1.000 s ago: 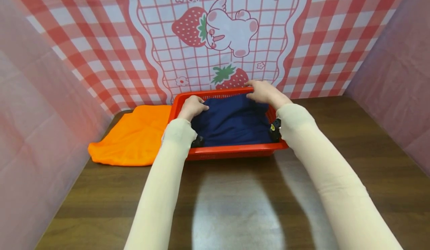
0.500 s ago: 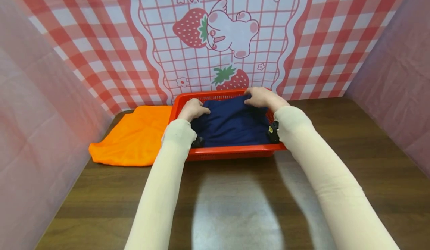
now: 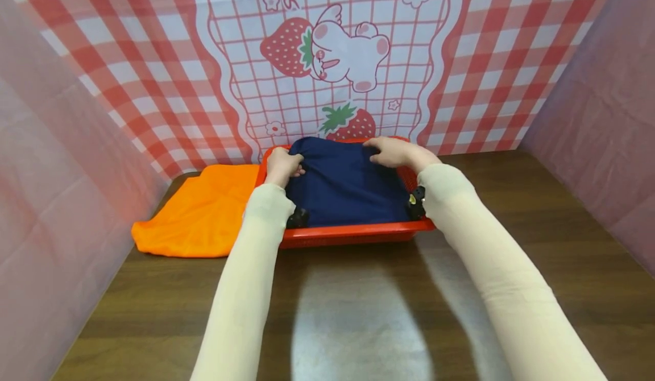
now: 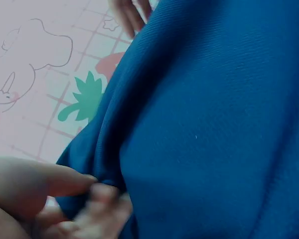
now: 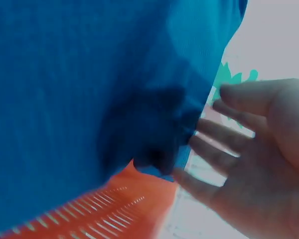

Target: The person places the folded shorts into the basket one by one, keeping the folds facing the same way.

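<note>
A dark blue cloth [image 3: 348, 187] lies in a red plastic basket [image 3: 353, 231], its far left corner raised above the rim. My left hand [image 3: 281, 166] pinches that corner between thumb and fingers; the left wrist view shows the pinched fold of the cloth [image 4: 204, 124] close up. At the far right of the basket, my right hand [image 3: 396, 152] has its fingers spread. In the right wrist view the right hand [image 5: 259, 144] has extended fingers, the tips right at the edge of the cloth [image 5: 89, 89], with nothing gripped.
An orange cloth [image 3: 199, 213] lies flat on the wooden table [image 3: 169, 307], left of the basket. Behind the basket hangs a red-and-white checked curtain [image 3: 164, 68] printed with strawberries. Pink cloth walls [image 3: 56, 159] stand on both sides.
My left hand has taken hold of the cloth's far left corner and pulled it up and left, smoothing the wrinkles. My right hand has come down slightly toward the far right edge.
</note>
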The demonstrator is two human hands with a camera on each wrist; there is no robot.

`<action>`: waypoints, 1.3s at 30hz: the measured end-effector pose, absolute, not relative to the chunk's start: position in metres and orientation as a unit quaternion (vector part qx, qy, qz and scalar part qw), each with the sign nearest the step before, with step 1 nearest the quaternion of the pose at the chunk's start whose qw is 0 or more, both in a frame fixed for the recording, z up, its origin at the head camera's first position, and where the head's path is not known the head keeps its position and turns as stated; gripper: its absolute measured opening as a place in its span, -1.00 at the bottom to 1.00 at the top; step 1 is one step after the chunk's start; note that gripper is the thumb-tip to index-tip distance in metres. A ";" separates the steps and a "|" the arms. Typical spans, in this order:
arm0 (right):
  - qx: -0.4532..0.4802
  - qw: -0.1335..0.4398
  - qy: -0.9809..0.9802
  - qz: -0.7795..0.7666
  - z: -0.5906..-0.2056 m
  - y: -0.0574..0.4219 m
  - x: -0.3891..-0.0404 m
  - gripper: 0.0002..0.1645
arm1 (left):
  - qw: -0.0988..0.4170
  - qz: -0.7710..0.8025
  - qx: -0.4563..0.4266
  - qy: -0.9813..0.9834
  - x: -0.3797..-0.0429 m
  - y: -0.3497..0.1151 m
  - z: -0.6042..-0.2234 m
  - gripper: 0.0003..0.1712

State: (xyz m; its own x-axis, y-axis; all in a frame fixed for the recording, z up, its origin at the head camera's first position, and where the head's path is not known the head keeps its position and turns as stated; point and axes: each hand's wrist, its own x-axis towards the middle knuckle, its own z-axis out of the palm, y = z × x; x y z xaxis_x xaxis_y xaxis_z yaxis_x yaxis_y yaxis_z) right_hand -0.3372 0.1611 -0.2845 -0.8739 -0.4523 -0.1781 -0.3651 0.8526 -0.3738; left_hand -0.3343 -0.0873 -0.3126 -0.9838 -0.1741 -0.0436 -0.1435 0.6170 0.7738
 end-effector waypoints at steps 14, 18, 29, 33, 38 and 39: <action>-0.220 0.184 0.947 -0.142 -0.292 0.155 -0.335 -0.34 | -0.057 -0.225 -0.018 -0.972 -0.322 -0.081 -0.298 -0.33; -0.243 0.183 0.943 -0.132 -0.290 0.153 -0.331 -0.34 | -0.059 -0.149 -0.131 -0.978 -0.317 -0.075 -0.292 -0.38; -0.208 0.276 0.928 -0.142 -0.288 0.151 -0.336 -0.33 | -0.231 -0.139 -0.213 -0.939 -0.321 -0.076 -0.290 -0.45; -0.182 0.297 0.924 -0.155 -0.289 0.150 -0.342 -0.34 | -0.265 -0.139 -0.205 -0.932 -0.328 -0.082 -0.295 -0.45; -0.182 0.319 0.920 -0.136 -0.290 0.148 -0.346 -0.37 | -0.280 -0.183 -0.199 -0.921 -0.336 -0.085 -0.303 -0.50; -0.185 0.322 0.919 -0.133 -0.291 0.148 -0.347 -0.37 | -0.280 -0.186 -0.201 -0.920 -0.337 -0.085 -0.305 -0.50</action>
State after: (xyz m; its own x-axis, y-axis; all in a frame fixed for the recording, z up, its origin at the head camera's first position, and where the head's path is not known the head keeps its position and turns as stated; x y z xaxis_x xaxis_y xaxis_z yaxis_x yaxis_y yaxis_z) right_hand -0.3470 0.1482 -0.2909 -0.7240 -0.4248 -0.5435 -0.2534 0.8966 -0.3631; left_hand -0.3365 -0.0846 -0.3047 -0.7624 0.4743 -0.4403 0.2658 0.8498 0.4551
